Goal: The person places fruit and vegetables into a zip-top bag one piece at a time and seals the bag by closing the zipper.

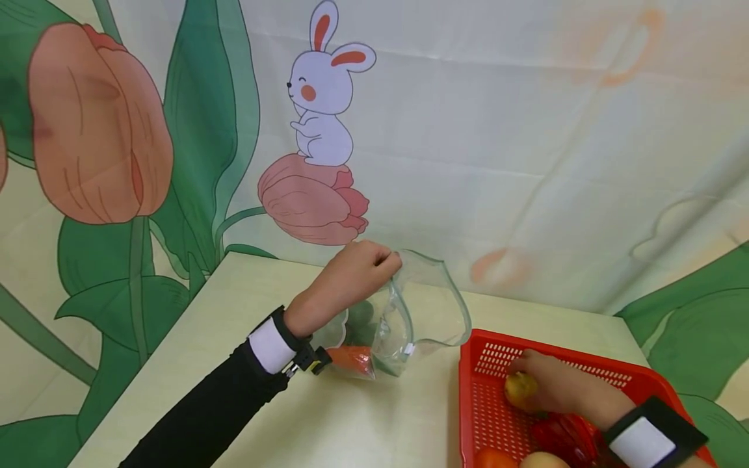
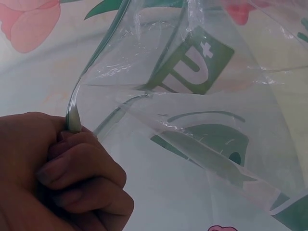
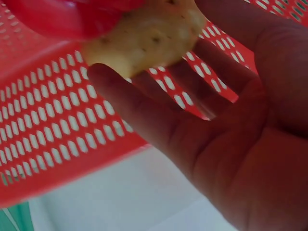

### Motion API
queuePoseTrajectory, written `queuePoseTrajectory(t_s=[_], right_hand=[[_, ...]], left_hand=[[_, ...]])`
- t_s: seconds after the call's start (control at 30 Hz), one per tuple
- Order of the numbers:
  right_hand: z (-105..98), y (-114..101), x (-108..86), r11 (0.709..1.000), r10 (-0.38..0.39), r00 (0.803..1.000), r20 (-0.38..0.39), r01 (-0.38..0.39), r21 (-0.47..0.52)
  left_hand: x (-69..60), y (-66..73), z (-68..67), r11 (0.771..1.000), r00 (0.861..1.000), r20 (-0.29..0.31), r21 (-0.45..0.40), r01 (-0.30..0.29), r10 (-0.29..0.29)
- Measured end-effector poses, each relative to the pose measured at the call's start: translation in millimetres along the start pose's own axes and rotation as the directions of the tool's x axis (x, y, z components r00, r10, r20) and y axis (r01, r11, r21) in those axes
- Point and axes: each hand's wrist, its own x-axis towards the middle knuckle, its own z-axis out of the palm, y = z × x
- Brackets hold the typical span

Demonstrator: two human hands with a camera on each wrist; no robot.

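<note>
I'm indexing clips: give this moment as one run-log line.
left hand: holds clear zip bag edge | right hand: grips potato | red pepper: in red plastic basket

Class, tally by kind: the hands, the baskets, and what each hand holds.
Hands: 2, left hand and right hand
Red basket: 1
Clear bag, left hand: 1
Potato, right hand: 1
Total: 5

Pale creased cloth backdrop (image 1: 456, 143), printed tulips (image 1: 99, 130), green leaves (image 1: 201, 91), white cartoon rabbit (image 1: 323, 97), blurred orange shapes (image 1: 486, 268), perhaps rings, cream surface (image 1: 351, 422) below
</note>
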Motion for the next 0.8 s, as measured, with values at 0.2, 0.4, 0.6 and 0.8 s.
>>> queuePoseTrajectory(t_s=[0.2, 0.4, 0.6, 0.8], right_hand=[[15, 6, 1.9, 1.0, 0.019, 1.0, -0.013, -0.019, 0.02], [18, 9, 1.6, 1.0, -0.018, 1.0, -0.017, 0.018, 0.022], [19, 8, 2.7, 0.991, -0.117, 0.993, 0.029, 0.115, 0.063], [11, 5, 9.6, 0.986, -0.137, 0.988, 0.066, 0.13, 0.105]], left_hand=[[0.4, 2.1, -0.4, 1.0, 1.0, 0.001, 0.022, -0.007, 0.007], [2.0, 2.5, 0.8, 0.999, 1.0, -0.006, 0.037, -0.021, 0.021], [3.4, 3.2, 3.9, 0.999, 1.0, 0.003, 0.046, -0.022, 0.022], [4.0, 1.8, 2.8, 0.999, 1.0, 0.012, 0.047, -0.011, 0.011]])
